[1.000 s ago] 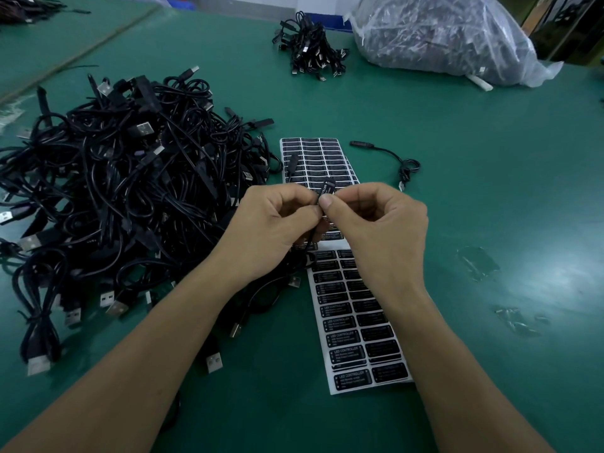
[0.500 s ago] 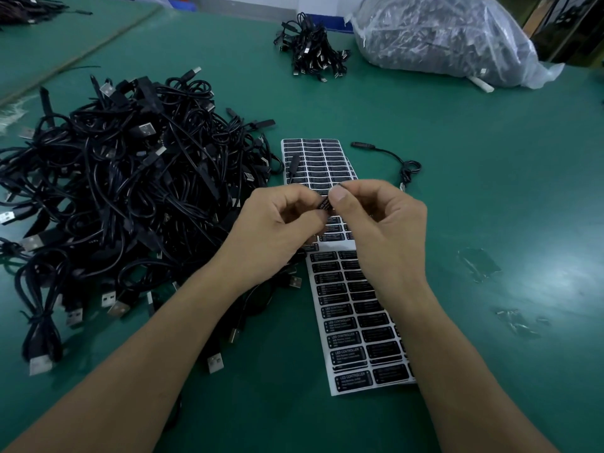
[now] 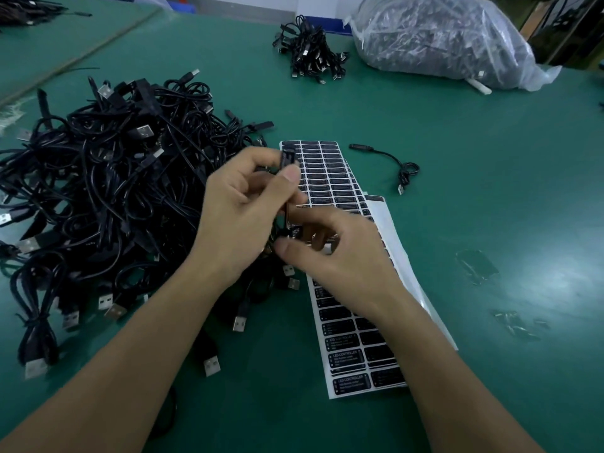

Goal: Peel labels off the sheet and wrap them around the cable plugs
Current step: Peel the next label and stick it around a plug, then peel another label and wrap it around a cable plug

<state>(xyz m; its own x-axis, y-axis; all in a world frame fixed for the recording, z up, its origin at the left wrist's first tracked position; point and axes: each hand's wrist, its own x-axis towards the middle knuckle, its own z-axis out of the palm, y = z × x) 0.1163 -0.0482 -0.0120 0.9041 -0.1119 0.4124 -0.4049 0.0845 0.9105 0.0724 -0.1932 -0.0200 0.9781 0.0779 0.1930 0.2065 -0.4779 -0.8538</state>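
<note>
My left hand pinches a black cable plug between thumb and fingers and holds it upright above the table. Its thin cable runs down to my right hand, whose thumb and fingers pinch it just over the label sheet. That sheet is white with rows of black labels and lies lengthwise in front of me, partly under my right hand. A second label sheet lies beyond it. Motion blur hides whether a label is on the plug.
A big tangled pile of black USB cables fills the left of the green table. One loose cable lies right of the sheets. At the back are a small cable bundle and a clear plastic bag of cables. Film scraps lie right.
My hands, joined on the plug before, have parted. The left hand has lifted the plug up and left; the right hand has slid down along the cable toward the sheet.
</note>
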